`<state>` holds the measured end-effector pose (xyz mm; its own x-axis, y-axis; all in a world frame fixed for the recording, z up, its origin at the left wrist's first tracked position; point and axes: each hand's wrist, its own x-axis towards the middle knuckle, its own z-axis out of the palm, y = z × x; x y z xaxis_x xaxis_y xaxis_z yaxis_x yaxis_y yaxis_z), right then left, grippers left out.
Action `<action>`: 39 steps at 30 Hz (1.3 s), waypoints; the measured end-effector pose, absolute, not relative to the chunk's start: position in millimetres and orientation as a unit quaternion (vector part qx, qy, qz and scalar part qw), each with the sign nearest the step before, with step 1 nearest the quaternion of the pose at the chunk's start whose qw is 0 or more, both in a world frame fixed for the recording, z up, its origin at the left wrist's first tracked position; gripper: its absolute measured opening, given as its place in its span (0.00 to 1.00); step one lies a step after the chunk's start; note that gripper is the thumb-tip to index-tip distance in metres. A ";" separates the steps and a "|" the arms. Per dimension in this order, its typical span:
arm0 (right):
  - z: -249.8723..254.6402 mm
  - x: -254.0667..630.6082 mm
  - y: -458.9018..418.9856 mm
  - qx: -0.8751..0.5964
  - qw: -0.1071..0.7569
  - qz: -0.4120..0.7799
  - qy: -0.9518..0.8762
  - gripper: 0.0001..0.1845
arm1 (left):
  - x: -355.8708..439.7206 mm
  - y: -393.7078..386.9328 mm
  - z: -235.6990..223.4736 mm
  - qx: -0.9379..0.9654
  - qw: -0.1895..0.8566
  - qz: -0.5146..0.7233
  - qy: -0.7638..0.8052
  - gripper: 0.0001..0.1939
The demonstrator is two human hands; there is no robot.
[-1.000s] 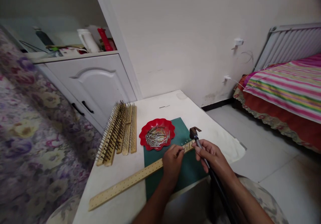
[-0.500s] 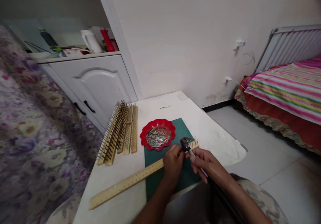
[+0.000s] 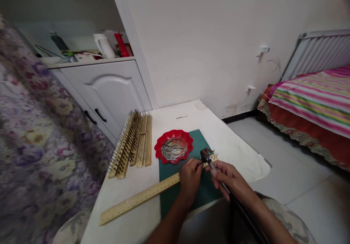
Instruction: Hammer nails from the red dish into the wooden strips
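A long wooden strip (image 3: 142, 197) with a row of holes lies slantwise across a green mat (image 3: 205, 189) on the white table (image 3: 128, 185). Its far end carries a few upright nails (image 3: 213, 156). My left hand (image 3: 190, 178) rests on the strip with fingers pinched together, apparently on a nail that I cannot make out. My right hand (image 3: 229, 180) grips the handle of a small hammer (image 3: 205, 155), whose dark head sits just above the strip beside my left fingers.
A red scalloped dish (image 3: 172, 149) of loose nails stands just beyond my hands. Several finished nail-studded strips (image 3: 131, 140) lie at the table's left. A white cabinet (image 3: 106, 90) stands behind, a flowered cloth at left, a striped bed (image 3: 311, 101) at right.
The hammer head came down from its raised position to the strip next to my left fingers. The view has shifted slightly; my left hand stays on the strip.
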<state>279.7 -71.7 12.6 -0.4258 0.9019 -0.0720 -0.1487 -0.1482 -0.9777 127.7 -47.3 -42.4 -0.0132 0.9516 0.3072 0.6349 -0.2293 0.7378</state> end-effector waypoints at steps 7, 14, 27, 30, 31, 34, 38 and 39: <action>18.3 290.6 -67.3 -0.376 0.441 0.643 -0.500 0.16 | 124.4 -45.9 -46.1 0.673 0.208 0.404 0.584 0.06; 14.9 289.2 -66.5 -0.365 0.449 0.654 -0.488 0.17 | 109.3 -60.1 -34.6 0.687 0.213 0.397 0.570 0.07; 10.8 282.6 -65.8 -0.356 0.435 0.661 -0.498 0.17 | 40.8 -3.0 1.9 0.706 0.087 0.176 0.680 0.04; 9.4 282.6 -66.0 -0.358 0.432 0.660 -0.501 0.17 | 45.5 9.5 -5.0 0.695 0.073 0.134 0.703 0.03; 9.4 282.6 -66.4 -0.359 0.432 0.658 -0.502 0.17 | 47.1 12.3 -7.3 0.691 0.071 0.129 0.707 0.03; 11.0 282.0 -67.5 -0.363 0.434 0.655 -0.501 0.16 | 49.3 17.2 -12.7 0.690 0.070 0.115 0.712 0.03; 13.5 281.0 -67.5 -0.367 0.430 0.656 -0.500 0.17 | 48.3 18.6 -16.0 0.701 0.065 0.114 0.701 0.05; 13.8 280.9 -67.4 -0.368 0.430 0.655 -0.500 0.17 | 48.1 18.3 -16.0 0.704 0.064 0.116 0.698 0.06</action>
